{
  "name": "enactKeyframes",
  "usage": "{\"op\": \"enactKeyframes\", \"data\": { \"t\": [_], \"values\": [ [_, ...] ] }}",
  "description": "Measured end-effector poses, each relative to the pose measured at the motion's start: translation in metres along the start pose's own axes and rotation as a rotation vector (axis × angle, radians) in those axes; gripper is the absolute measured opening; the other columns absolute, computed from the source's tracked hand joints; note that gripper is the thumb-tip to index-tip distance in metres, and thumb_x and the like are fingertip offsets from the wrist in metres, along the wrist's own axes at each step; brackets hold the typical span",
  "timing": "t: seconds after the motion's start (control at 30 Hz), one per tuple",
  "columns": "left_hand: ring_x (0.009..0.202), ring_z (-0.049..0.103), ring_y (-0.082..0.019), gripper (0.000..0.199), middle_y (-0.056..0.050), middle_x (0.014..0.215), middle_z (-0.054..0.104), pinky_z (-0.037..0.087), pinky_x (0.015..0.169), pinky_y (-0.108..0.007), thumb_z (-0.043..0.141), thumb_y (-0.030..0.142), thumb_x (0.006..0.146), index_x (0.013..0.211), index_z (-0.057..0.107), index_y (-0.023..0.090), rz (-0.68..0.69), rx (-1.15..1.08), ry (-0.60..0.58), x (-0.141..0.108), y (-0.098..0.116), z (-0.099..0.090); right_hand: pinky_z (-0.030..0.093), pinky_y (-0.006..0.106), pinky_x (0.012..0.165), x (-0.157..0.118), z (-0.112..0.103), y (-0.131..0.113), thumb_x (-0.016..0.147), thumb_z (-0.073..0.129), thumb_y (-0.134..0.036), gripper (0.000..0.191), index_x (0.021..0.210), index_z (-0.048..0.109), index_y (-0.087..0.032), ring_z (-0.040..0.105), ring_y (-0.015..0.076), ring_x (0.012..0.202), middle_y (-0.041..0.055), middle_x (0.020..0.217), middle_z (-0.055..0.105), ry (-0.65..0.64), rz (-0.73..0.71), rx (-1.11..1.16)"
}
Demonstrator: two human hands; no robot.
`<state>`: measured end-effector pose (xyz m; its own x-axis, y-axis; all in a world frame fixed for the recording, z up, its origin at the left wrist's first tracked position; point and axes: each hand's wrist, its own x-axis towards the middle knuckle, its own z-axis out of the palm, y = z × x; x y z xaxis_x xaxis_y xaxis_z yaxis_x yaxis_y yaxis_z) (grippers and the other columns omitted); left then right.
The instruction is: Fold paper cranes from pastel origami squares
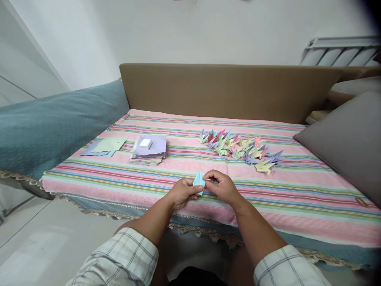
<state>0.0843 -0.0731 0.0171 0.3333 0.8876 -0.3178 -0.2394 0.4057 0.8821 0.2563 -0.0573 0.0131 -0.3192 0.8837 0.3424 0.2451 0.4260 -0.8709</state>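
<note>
A small piece of light blue origami paper (199,180), folded to a narrow kite-like shape, is held above the front part of the striped cloth. My left hand (184,192) grips it from the left, thumb across its lower part. From the right, my right hand (220,186) pinches its right edge between thumb and fingertips. Beyond my right hand lies a cluster of folded paper cranes (238,149) in several colours. A stack of square paper (147,158) sits farther left, topped by a purple sheet and a small white block (145,143).
Loose green and blue sheets (108,145) lie at the left on the striped cloth (184,127). A grey cushion (348,135) leans at the right, with a small brown object (361,201) in front. The brown backrest (214,91) bounds the far side; a blue armrest (65,119) stands left.
</note>
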Motion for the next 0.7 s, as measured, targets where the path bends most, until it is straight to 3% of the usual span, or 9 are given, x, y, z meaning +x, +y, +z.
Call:
{"op": "enactKeyframes", "data": {
  "t": [0.13, 0.3, 0.7],
  "values": [
    [0.048, 0.047, -0.005, 0.040, 0.002, 0.057, 0.056, 0.036, 0.046, -0.017, 0.087, 0.034, 0.043, 0.071, 0.069, 0.012, 0.033, -0.014, 0.017, 0.000, 0.000, 0.002, 0.043, 0.028, 0.066, 0.001, 0.000, 0.001, 0.080, 0.053, -0.024, 0.007, 0.083, 0.059, -0.021, 0.054, 0.0148, 0.073, 0.0024, 0.081, 0.059, 0.006, -0.106, -0.078],
    [0.049, 0.043, -0.005, 0.039, 0.003, 0.053, 0.051, 0.033, 0.045, -0.017, 0.085, 0.040, 0.046, 0.063, 0.067, 0.011, 0.133, 0.027, 0.087, 0.005, -0.003, 0.001, 0.043, 0.030, 0.070, 0.002, 0.005, 0.003, 0.082, 0.052, -0.024, 0.008, 0.082, 0.060, -0.022, 0.055, 0.0181, 0.081, 0.0043, 0.082, 0.059, 0.076, -0.237, -0.155],
    [0.052, 0.042, -0.006, 0.037, 0.002, 0.055, 0.052, 0.033, 0.046, -0.017, 0.083, 0.042, 0.048, 0.061, 0.067, 0.011, 0.204, 0.043, 0.170, 0.005, -0.005, 0.002, 0.043, 0.027, 0.062, 0.000, 0.014, 0.004, 0.080, 0.052, -0.020, 0.005, 0.081, 0.057, -0.021, 0.053, 0.0142, 0.068, 0.0025, 0.077, 0.058, 0.127, -0.170, -0.164]
  ]
}}
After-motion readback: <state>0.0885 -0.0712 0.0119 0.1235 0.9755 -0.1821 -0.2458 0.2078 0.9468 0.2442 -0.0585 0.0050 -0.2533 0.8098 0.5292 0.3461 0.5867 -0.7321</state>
